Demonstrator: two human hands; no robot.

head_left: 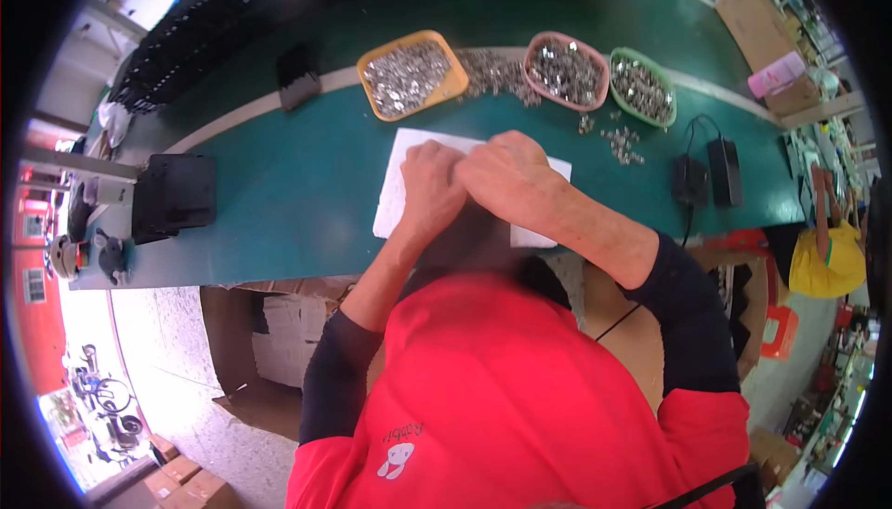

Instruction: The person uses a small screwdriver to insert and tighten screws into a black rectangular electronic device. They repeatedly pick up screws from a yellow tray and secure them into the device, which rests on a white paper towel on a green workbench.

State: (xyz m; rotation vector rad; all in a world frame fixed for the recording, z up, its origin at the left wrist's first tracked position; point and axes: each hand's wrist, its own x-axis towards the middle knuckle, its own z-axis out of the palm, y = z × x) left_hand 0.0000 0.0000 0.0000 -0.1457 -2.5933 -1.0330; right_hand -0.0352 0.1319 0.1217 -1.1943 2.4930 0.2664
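My left hand (pixel 432 184) is closed, its fingers curled over the far edge of a dark, blurred piece (pixel 478 228). The piece lies over a white foam board (pixel 393 195) on the green table, its near end close to my red shirt. Pressed against the left fingers is my right hand (pixel 509 171), also closed, knuckles up. Whatever sits between its fingertips is hidden. Beyond the board stand an orange tray (pixel 457 84) of small shiny metal parts, a pink basket (pixel 605 82) and a green basket (pixel 671 105) with similar parts.
Loose metal parts (pixel 497 74) lie between the containers, others (pixel 624 145) right of the board. Black housings (pixel 175 195) stand at the left; a small black one (pixel 298 82) is farther back. Power adapters (pixel 724 173) lie right. Cardboard boxes (pixel 243 351) sit below the table edge; a person in yellow (pixel 827 263) is far right.
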